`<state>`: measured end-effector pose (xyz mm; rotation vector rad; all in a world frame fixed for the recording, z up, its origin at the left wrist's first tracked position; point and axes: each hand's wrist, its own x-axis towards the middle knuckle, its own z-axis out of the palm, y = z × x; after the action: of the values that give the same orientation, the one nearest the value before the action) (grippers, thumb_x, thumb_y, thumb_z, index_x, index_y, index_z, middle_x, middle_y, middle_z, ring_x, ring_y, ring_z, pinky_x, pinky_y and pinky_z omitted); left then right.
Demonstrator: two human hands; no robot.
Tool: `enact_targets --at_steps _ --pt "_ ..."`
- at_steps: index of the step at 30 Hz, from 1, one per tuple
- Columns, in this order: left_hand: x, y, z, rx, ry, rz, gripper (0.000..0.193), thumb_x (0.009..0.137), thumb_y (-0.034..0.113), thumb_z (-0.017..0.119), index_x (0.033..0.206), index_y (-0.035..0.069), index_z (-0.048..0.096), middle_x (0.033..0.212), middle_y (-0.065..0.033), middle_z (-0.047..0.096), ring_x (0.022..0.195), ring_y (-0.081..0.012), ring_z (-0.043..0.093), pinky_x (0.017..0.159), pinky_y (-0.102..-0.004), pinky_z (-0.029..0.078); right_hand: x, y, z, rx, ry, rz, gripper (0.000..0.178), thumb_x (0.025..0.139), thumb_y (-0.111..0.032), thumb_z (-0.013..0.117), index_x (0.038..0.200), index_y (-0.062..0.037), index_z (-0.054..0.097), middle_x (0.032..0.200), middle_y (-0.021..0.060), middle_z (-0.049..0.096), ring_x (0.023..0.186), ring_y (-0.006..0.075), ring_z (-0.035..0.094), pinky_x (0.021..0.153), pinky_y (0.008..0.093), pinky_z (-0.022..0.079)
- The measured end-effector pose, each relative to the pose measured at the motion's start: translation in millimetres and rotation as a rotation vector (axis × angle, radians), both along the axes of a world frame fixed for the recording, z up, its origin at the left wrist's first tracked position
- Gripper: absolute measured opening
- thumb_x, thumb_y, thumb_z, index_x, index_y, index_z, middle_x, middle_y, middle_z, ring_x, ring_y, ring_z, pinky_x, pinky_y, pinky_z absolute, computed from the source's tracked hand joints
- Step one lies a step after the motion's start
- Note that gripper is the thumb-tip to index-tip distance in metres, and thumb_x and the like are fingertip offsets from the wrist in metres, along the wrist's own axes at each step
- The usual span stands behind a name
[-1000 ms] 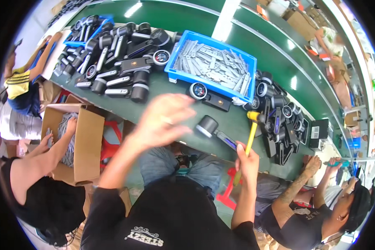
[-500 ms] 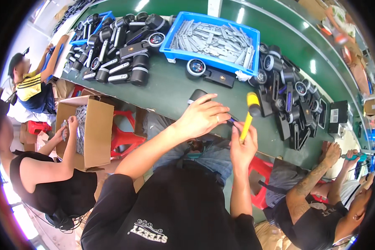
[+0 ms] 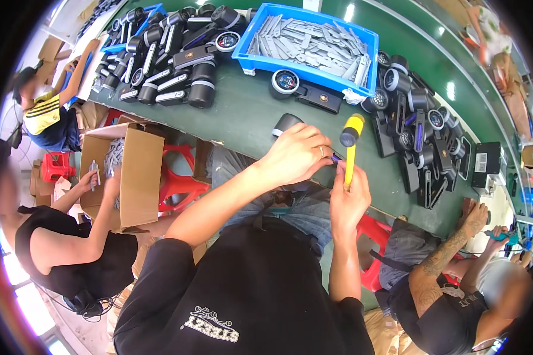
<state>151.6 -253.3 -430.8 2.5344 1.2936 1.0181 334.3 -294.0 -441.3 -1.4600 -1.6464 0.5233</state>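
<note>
Yellow-and-black hammer (image 3: 352, 131) has swung left, tucked in curled right hand (image 3: 349, 202); pinching left hand (image 3: 296, 155) holds black-and-grey cylinder-headed device (image 3: 287, 123) by its handle (image 3: 336, 158), likely steadying it.

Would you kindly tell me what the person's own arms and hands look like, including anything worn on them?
Both forearms are bare below the short, loose black sleeves. The left hand wears a slim ring but no glove; the right hand is ungloved too. No watch shows on either wrist.
</note>
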Motion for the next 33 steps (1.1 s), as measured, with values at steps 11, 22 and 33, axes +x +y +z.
enact_targets --at_steps 11,22,33 --pt "8 -6 -21 0.119 -0.067 0.009 0.010 0.081 0.021 0.073 0.082 0.012 0.069 0.085 -0.0019 0.066 0.090 -0.0233 0.065 0.080 -0.0388 0.048 -5 -11 21 -0.073 -0.355 0.085 0.044 0.088 0.005 0.058 0.132 -0.0010 0.065 0.113 0.0262 0.072 0.103 0.0459 0.070 0.087 0.0500 0.056" --pt "20 4 -24 -0.030 -0.193 0.182 0.018 0.071 0.023 0.073 0.063 0.008 0.067 0.069 -0.0087 0.065 0.079 -0.0298 0.064 0.077 -0.0433 0.047 12 -5 -7 0.078 -0.235 0.218 0.043 0.090 0.008 0.054 0.131 0.0035 0.067 0.126 0.0204 0.071 0.117 0.0377 0.067 0.103 0.0425 0.050" --pt "23 5 -25 0.036 -0.014 0.019 0.019 0.074 0.028 0.070 0.070 0.010 0.071 0.076 -0.0064 0.068 0.084 -0.0285 0.065 0.079 -0.0435 0.048 -7 -6 29 -0.127 -0.389 0.052 0.039 0.084 0.008 0.057 0.121 0.0075 0.066 0.115 0.0199 0.062 0.110 0.0391 0.063 0.100 0.0450 0.049"
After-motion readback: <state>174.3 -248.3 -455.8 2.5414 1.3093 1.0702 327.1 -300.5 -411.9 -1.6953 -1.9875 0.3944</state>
